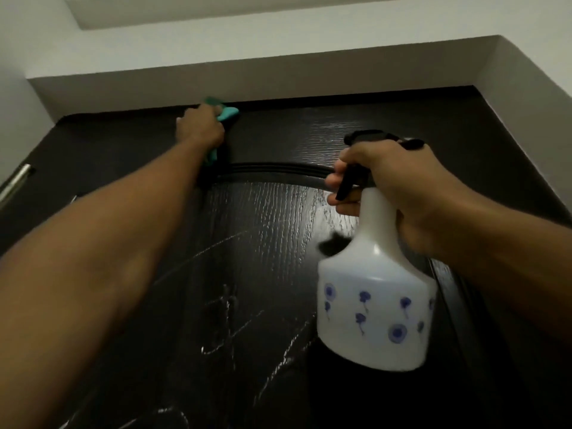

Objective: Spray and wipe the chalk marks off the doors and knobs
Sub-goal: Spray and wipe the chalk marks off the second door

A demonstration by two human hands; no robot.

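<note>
A dark wood-grain door [309,212] fills the view, seen from below. My left hand [199,128] is stretched up to the door's top edge and presses a teal cloth [227,114] flat against it. My right hand [383,184] grips the neck of a white spray bottle [376,305] with blue flower prints, fingers around its black trigger [348,181]. The bottle hangs in front of the door's right half. White chalk marks [226,317] streak the lower middle of the door panel.
A white wall and ceiling recess [278,66] frame the door top. A metal handle [15,184] shows at the far left edge. An arched raised moulding [278,170] crosses the door between my hands.
</note>
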